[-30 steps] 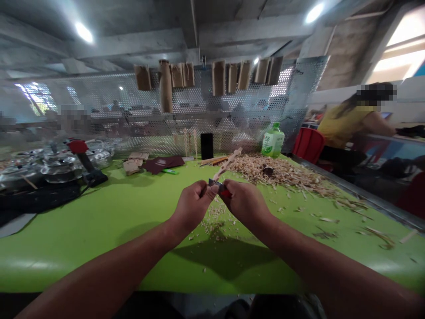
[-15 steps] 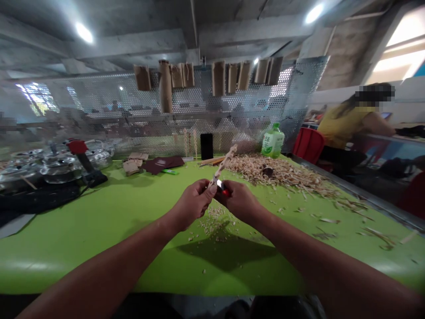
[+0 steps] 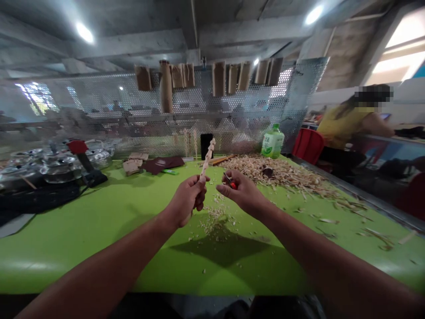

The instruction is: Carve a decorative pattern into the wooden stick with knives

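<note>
My left hand [image 3: 186, 200] is closed around the lower end of a pale carved wooden stick [image 3: 207, 157]. The stick, notched and knobbly, leans slightly right as it rises. In my right hand [image 3: 245, 193] is a small carving knife [image 3: 233, 184] with red on its handle; its dark blade points up and left, apart from the stick, and much of the handle is hidden by my fingers. Small wood chips [image 3: 215, 221] are scattered on the green table [image 3: 133, 239] below my hands.
A heap of shavings [image 3: 288, 173] lies right, near a green bottle [image 3: 272, 141]. Along the back are a black phone-like slab [image 3: 206, 153], brown sandpaper-like sheets [image 3: 164, 164] and pencil-like sticks [image 3: 223, 159]. Metal kettles [image 3: 59, 168] and a red-and-black tool [image 3: 83, 159] stand left. A person [image 3: 345, 119] sits right.
My hands have moved apart. The stick has shifted left and stands more upright, while the knife has come away from it to the right.
</note>
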{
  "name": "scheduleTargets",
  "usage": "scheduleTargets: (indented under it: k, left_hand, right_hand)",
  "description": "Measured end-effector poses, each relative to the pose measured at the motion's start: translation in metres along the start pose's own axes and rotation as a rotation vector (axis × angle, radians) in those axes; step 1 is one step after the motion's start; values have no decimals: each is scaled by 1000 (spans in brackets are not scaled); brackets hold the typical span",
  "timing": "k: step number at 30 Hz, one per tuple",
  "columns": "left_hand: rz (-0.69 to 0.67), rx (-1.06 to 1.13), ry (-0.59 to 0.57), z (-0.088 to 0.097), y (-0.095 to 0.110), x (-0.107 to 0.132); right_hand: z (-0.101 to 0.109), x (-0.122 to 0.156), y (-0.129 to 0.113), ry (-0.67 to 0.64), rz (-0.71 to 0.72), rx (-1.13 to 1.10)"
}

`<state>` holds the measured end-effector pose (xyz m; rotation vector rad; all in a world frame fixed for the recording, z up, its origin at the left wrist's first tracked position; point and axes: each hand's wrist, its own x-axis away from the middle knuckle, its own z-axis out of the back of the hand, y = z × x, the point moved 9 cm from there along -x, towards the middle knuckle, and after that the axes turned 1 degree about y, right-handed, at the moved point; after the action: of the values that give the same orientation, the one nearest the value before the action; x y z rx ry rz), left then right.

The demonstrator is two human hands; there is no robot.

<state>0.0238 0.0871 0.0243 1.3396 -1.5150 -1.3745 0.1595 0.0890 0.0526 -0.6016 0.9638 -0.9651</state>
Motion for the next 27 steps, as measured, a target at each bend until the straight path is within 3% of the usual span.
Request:
scheduleTargets:
  k: [3, 6, 12, 27]
  left_hand:
    - [79, 119, -91, -12, -3, 5]
    - [127, 148, -110, -16, -4, 8]
    - [162, 110, -138, -19, -4, 11]
    - [170, 96, -203, -25, -4, 16]
  right_hand:
    - [-3, 1, -7, -40, 74, -52]
    - [-7, 4, -8, -58, 122, -69]
    - [6, 7, -13, 112, 197, 256]
    - [5, 8, -18, 85, 150, 438]
